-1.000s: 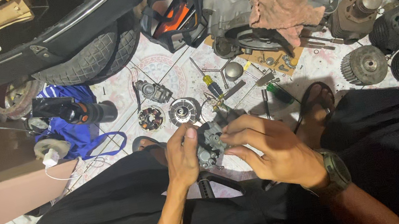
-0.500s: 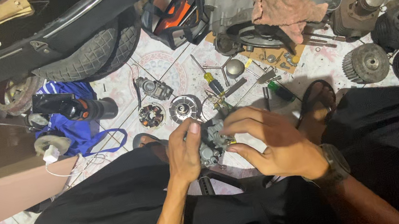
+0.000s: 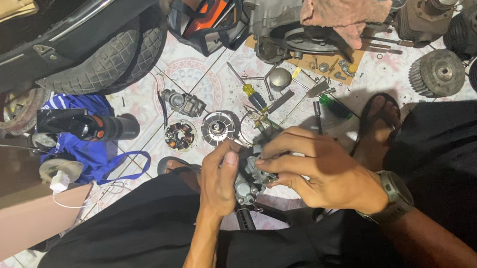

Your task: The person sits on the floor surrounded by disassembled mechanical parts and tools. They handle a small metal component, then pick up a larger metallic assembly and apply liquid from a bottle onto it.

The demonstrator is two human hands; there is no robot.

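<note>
The small metal engine part (image 3: 250, 181) was gripped by both hands — left hand (image 3: 218, 183) and right hand (image 3: 316, 169) fingers closed on it — just below the round stator (image 3: 217, 126).

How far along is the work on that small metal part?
Done: parts already stripped and laid out on the tile floor, including a round rotor and a coil plate. In hand: left hand and right hand both grip a small grey metal assembly. Left: cannot tell; its state is hidden by the fingers.
</note>
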